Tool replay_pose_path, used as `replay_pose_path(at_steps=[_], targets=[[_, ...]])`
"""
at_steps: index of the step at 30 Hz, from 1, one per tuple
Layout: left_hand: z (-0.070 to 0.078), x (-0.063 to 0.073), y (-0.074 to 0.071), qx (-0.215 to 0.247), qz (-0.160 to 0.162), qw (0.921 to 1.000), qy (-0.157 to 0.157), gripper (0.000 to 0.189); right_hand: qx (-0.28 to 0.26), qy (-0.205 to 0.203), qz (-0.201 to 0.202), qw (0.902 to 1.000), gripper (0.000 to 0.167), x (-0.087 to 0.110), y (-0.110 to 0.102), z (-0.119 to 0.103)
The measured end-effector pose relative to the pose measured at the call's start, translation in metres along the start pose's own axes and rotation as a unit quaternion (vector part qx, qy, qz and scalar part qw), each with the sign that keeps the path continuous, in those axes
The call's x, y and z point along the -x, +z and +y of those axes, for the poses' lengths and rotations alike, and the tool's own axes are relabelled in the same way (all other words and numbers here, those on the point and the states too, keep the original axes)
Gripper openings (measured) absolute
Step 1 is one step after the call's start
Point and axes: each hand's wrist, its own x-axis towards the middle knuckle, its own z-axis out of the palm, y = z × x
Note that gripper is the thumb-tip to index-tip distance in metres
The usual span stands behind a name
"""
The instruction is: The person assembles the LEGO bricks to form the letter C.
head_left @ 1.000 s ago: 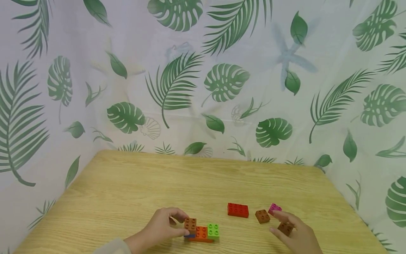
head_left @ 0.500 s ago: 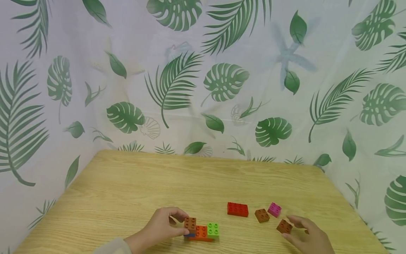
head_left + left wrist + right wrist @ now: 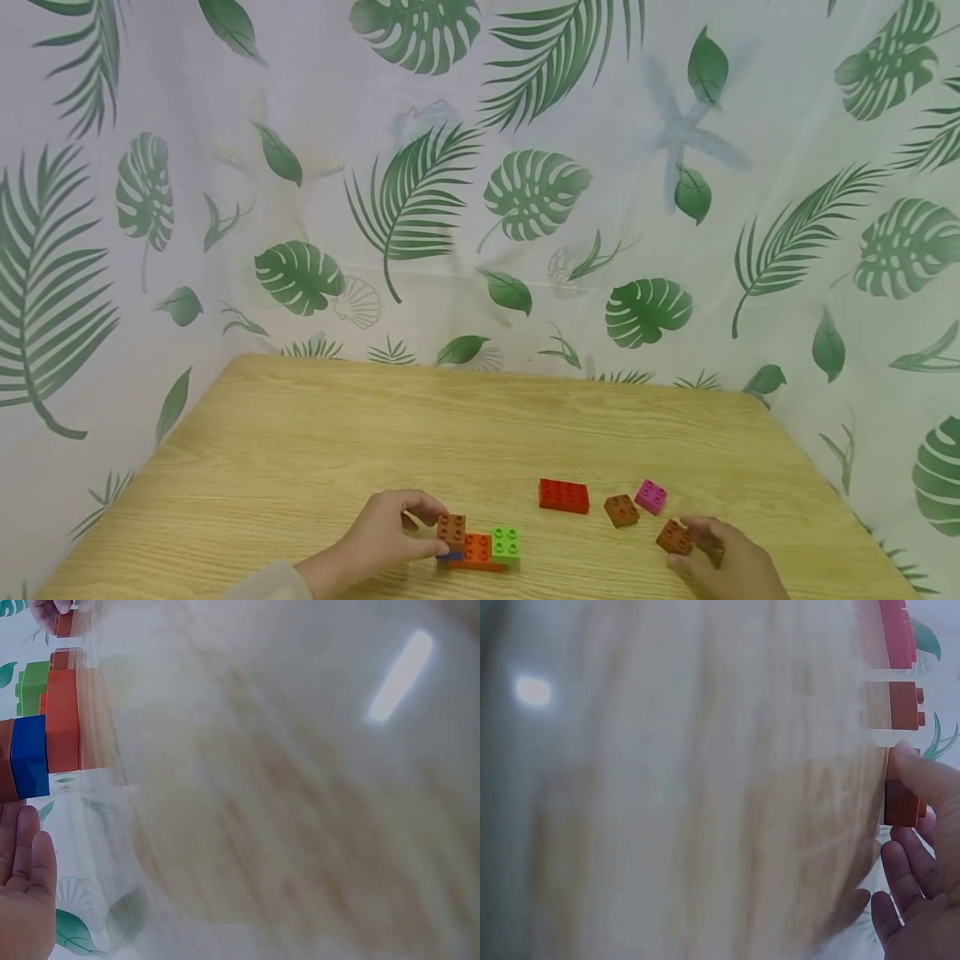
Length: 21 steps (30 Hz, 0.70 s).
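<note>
A small stack of toy building bricks stands near the front of the table: an orange brick (image 3: 477,550) below, a lime green brick (image 3: 506,545) on its right end, and on its left a blue brick (image 3: 30,756) topped by a brown brick (image 3: 452,531). My left hand (image 3: 386,533) holds the stack's left end between thumb and index finger. To the right, another brown brick (image 3: 674,537) lies on the table, and my right hand (image 3: 729,560) pinches it from its right side. In the right wrist view the thumb (image 3: 915,766) covers part of that brick.
Behind the hands lie a red brick (image 3: 564,496), a third brown brick (image 3: 622,510) and a pink brick (image 3: 651,497). The wooden table (image 3: 337,425) meets a leaf-printed curtain (image 3: 450,208) at the back and sides.
My right hand has shifted rightward, off the pink brick's edge, and its fingers have come in on the nearer brown brick. The left hand and the stack have stayed put.
</note>
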Motion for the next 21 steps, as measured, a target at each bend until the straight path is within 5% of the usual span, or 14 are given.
replay_pose_path(at_steps=[7,16,21], targets=[[0.0,0.0,0.001,0.002,-0.001,1.0,0.0,0.033,-0.015,0.018,-0.004,0.9997,0.065,-0.002,-0.001,0.001],[-0.002,0.0,0.001,0.001,-0.002,1.0,-0.001,0.033,-0.036,-0.023,0.089,0.9951,0.057,0.003,0.008,-0.018],[-0.002,0.0,0.001,-0.004,0.0,1.0,0.003,0.033,-0.053,-0.037,0.101,0.9928,0.05,0.001,0.019,-0.034]])
